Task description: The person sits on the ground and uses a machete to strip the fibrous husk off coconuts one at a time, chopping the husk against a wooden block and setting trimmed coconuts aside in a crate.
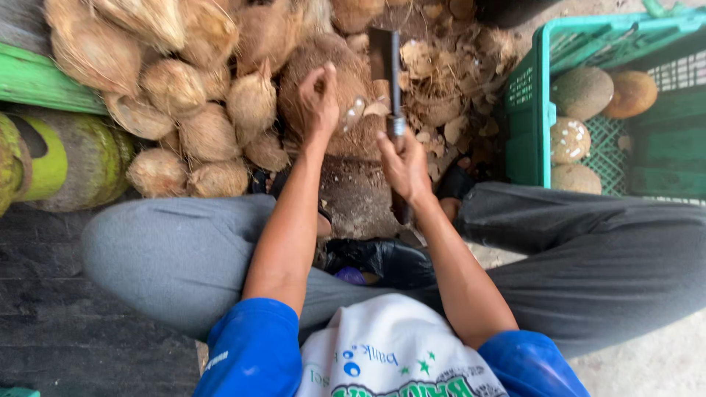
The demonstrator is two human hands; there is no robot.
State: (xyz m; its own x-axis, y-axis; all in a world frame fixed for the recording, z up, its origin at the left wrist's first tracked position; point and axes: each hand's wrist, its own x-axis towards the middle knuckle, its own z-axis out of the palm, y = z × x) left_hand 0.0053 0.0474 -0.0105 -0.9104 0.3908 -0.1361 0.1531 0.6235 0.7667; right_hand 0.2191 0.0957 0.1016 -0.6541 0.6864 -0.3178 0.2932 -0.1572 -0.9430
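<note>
Where husk litter (441,88) covers the ground — coconuts (191,110), green crate (529,110).

Rough fibrous coconut husks (209,132), a dull metal cleaver (382,55), a glossy green plastic crate (531,110).

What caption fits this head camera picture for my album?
Seated person's left hand steadies a husked coconut while the right hand grips a cleaver, beside a green crate.
</note>
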